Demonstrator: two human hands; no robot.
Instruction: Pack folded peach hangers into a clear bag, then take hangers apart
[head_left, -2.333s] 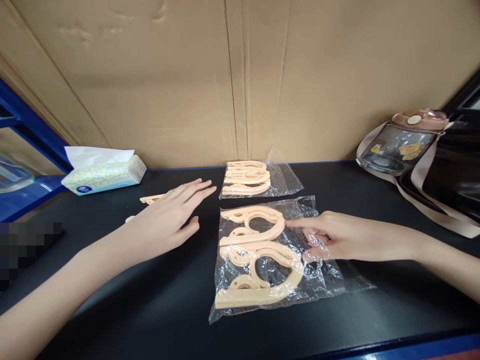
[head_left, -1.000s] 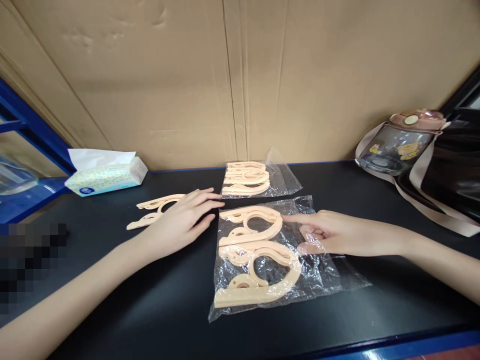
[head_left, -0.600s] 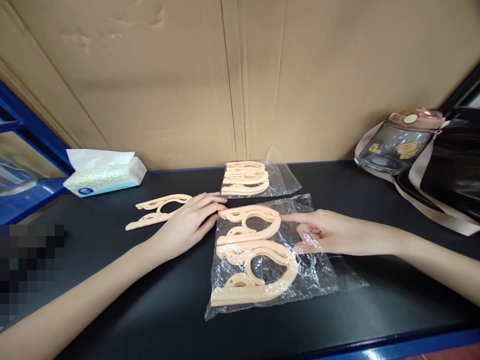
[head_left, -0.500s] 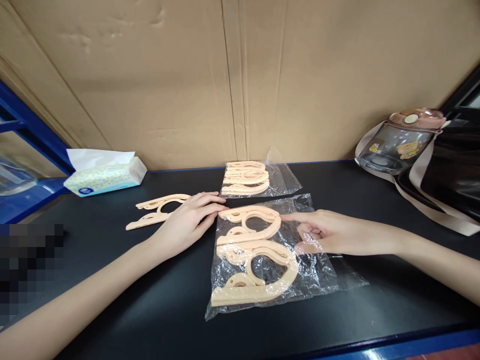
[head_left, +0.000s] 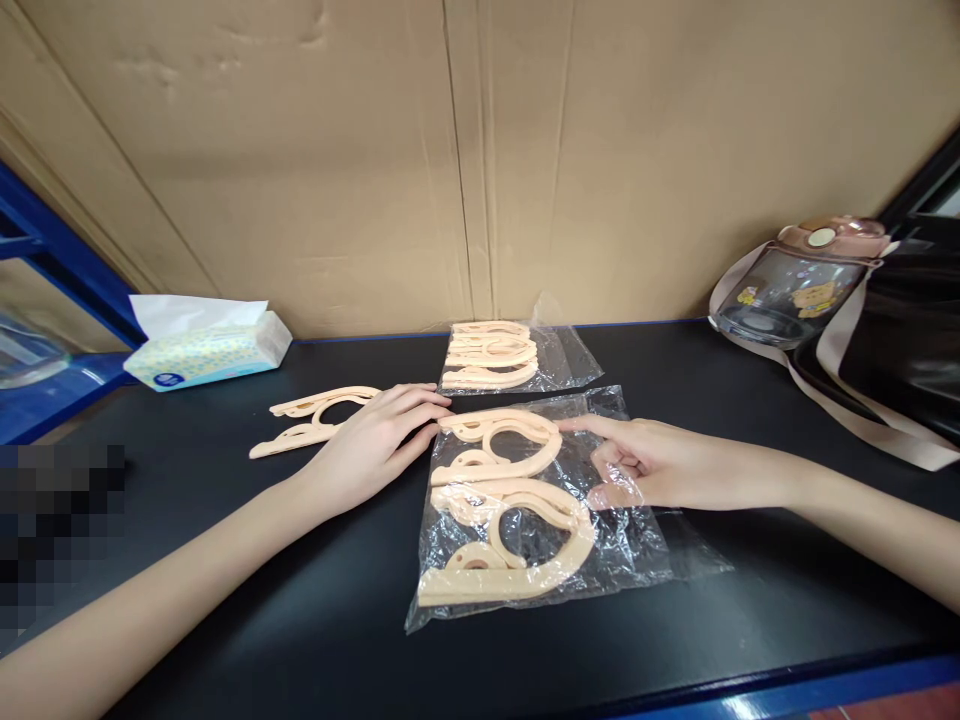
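Observation:
Two peach folding hangers (head_left: 525,580) lie flat inside a clear plastic bag (head_left: 637,560) at the middle of the black table. My left hand (head_left: 382,430) rests palm down with its fingers stretched out, fingertips at the bag's upper left corner. Partly behind that hand is a loose peach folding hanger (head_left: 289,437). My right hand (head_left: 637,465) lies on the bag's right side, index finger straight and touching the upper hanger's curved end. Its thumb is stretched out on the plastic and its other fingers are curled, gripping nothing visible.
Behind, a second clear bag (head_left: 566,360) holds several folded peach hangers (head_left: 491,355). A tissue pack (head_left: 210,350) stands at the back left. A strapped water bottle (head_left: 799,285) and a dark bag (head_left: 911,340) are at the right. Cardboard (head_left: 337,170) closes off the back.
Both hands keep nearly the same pose and place. The view has shifted very slightly, and the near end of the front bag sits a touch higher in the picture.

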